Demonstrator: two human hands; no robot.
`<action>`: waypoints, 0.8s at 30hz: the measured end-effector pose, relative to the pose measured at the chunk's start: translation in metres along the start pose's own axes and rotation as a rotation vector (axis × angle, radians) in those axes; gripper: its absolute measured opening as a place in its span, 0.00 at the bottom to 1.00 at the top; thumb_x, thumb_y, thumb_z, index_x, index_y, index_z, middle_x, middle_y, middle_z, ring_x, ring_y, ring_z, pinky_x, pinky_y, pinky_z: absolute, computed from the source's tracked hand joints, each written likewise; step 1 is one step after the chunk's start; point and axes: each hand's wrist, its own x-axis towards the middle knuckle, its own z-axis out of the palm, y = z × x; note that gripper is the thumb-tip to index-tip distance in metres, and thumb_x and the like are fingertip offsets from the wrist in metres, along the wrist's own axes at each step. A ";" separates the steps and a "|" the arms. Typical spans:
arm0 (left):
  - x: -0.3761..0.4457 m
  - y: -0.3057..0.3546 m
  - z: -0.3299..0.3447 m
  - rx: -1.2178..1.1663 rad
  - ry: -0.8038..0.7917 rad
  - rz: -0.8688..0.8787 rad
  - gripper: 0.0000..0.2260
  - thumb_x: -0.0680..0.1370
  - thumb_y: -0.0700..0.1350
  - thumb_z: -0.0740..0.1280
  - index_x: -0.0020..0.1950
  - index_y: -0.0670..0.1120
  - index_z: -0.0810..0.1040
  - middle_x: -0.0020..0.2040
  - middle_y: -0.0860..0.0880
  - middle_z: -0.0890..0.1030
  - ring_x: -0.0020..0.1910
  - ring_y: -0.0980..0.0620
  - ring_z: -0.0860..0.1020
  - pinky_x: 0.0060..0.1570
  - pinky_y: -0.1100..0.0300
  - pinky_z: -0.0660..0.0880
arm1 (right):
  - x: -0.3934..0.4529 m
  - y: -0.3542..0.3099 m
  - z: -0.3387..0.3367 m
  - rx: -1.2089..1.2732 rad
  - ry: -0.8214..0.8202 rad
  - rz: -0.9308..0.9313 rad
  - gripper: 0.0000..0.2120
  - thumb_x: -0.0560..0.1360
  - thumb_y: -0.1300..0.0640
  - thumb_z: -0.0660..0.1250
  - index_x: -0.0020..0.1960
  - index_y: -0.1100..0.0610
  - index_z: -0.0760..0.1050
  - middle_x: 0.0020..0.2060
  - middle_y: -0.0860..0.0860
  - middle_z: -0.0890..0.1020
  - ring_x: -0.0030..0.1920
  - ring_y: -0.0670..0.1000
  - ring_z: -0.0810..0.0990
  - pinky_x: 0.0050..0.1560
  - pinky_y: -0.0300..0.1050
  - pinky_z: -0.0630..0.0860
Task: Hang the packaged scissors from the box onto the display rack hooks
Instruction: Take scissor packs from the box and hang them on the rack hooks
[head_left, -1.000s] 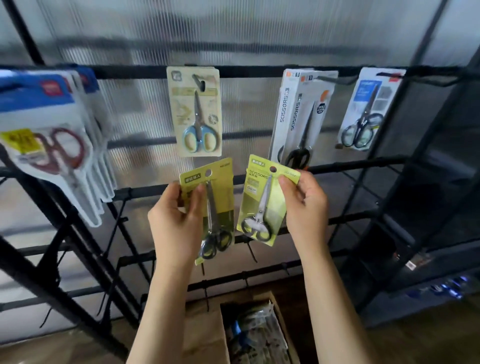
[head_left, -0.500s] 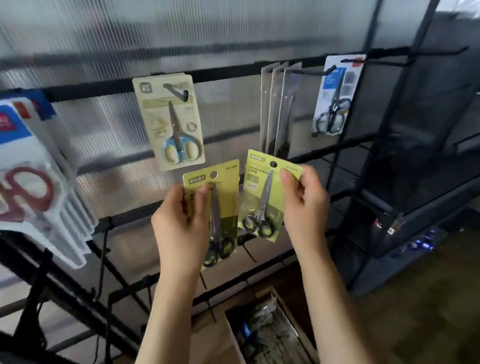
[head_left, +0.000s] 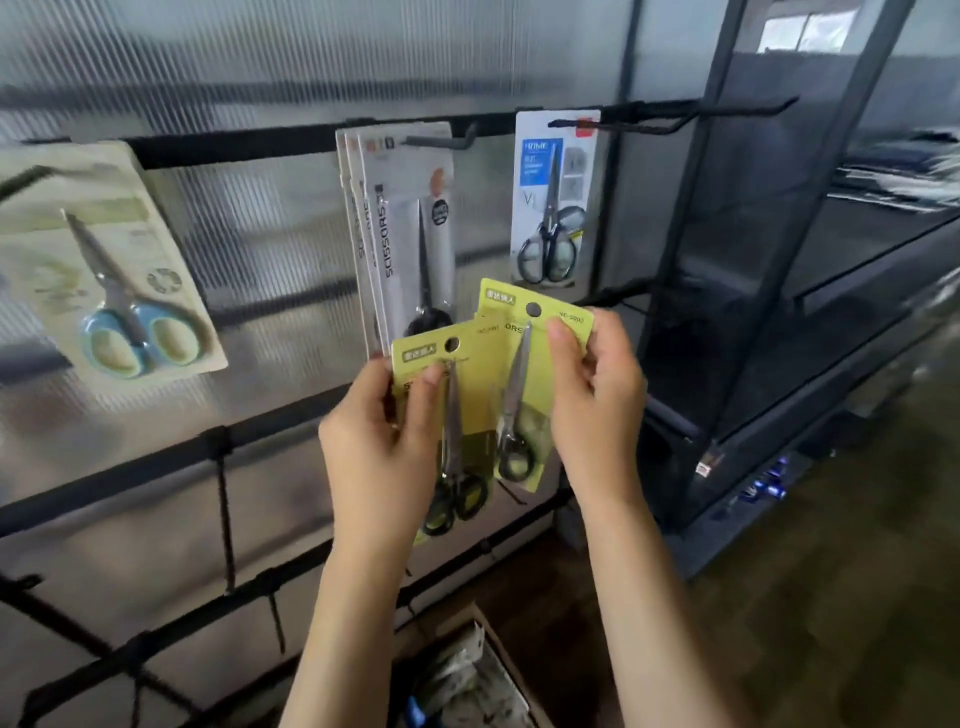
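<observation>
My left hand (head_left: 384, 452) grips a yellow-green scissors pack (head_left: 470, 364) with black handles. My right hand (head_left: 597, 400) pinches a second, smaller yellow-green scissors pack (head_left: 524, 332) by its top right corner. The two packs overlap, the left one in front. Both are held in front of the black display rack (head_left: 260, 145), just below a hook with white scissors packs (head_left: 405, 234). The cardboard box (head_left: 498, 654) with more packs sits on the floor between my forearms.
A beige pack with blue-handled scissors (head_left: 109, 270) hangs at the left. A white-and-blue pack (head_left: 553, 202) hangs on a hook to the right, next to a bare black hook (head_left: 727, 111). Lower rack bars carry short empty hooks (head_left: 223, 509). A dark mesh shelf unit (head_left: 779, 312) stands to the right.
The view has swung to the right along the rack. My hands have drawn together, so the two yellow-green packs now overlap instead of sitting side by side.
</observation>
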 end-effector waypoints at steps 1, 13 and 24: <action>-0.002 -0.001 0.016 0.012 0.038 -0.032 0.08 0.78 0.44 0.66 0.40 0.45 0.75 0.29 0.49 0.74 0.30 0.57 0.69 0.28 0.67 0.64 | 0.009 0.009 -0.007 0.018 -0.042 0.021 0.10 0.79 0.58 0.62 0.41 0.62 0.70 0.29 0.55 0.71 0.30 0.50 0.66 0.31 0.45 0.65; -0.011 0.034 0.132 0.168 0.209 -0.149 0.14 0.78 0.43 0.65 0.34 0.50 0.67 0.29 0.58 0.73 0.27 0.59 0.66 0.27 0.71 0.61 | 0.096 0.072 -0.080 0.071 -0.204 0.075 0.09 0.80 0.58 0.62 0.41 0.56 0.68 0.28 0.43 0.70 0.28 0.41 0.66 0.30 0.34 0.61; -0.023 0.041 0.161 0.025 0.223 -0.122 0.17 0.78 0.47 0.66 0.34 0.38 0.67 0.27 0.52 0.65 0.28 0.58 0.60 0.28 0.61 0.60 | 0.110 0.074 -0.134 0.108 -0.092 0.061 0.11 0.77 0.52 0.63 0.42 0.59 0.73 0.34 0.54 0.77 0.34 0.58 0.74 0.33 0.52 0.71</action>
